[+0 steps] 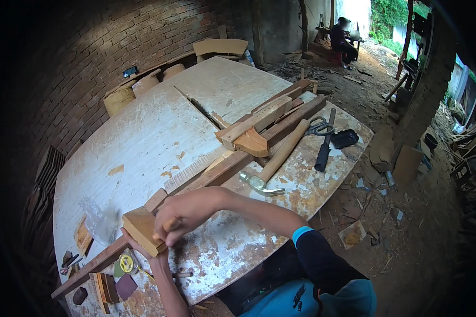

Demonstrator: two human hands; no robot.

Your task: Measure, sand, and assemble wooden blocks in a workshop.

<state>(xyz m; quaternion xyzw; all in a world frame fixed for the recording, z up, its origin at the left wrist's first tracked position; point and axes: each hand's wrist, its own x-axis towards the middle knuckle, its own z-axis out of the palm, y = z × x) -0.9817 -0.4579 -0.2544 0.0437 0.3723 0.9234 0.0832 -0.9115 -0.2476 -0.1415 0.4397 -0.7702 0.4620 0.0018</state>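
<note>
Above the tabletop's (pixel 217 261) near left, the left hand (pixel 156 260) cups a wooden block (pixel 143 226) from beneath; the right hand (pixel 189 210) curls against it, its grip unclear. The block looks stiff, probably light, best held by its edges.

one held block (pixel 142 228), one hammer (pixel 280 156)
</note>
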